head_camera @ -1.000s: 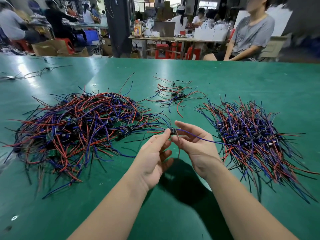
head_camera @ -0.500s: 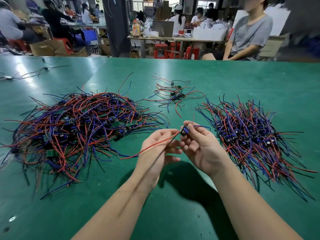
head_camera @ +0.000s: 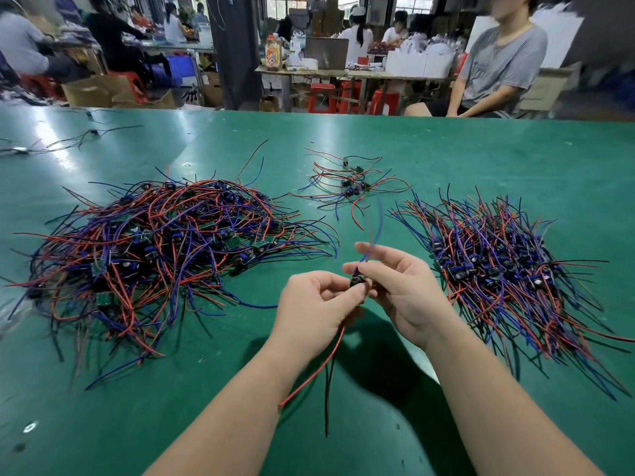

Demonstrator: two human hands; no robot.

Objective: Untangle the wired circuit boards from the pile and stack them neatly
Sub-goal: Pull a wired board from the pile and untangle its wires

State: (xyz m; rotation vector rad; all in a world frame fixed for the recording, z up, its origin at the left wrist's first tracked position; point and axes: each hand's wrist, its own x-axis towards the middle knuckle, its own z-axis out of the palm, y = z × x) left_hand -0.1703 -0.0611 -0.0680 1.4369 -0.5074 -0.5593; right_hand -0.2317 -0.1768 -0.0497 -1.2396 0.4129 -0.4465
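Green tabletop in a busy workshop, strewn with wired boards.
The tangled pile sits left, a small cluster farther back; mid-table the left hand pinches one circuit board, mostly hidden by fingers, while the right hand grips its blue wires; the stack lies right.

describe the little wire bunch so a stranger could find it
On the green table sit two big heaps of wired boards: a tangled pile left, a neater stack right. The little bunch lies between them, farther back. It alone holds only a handful of boards.
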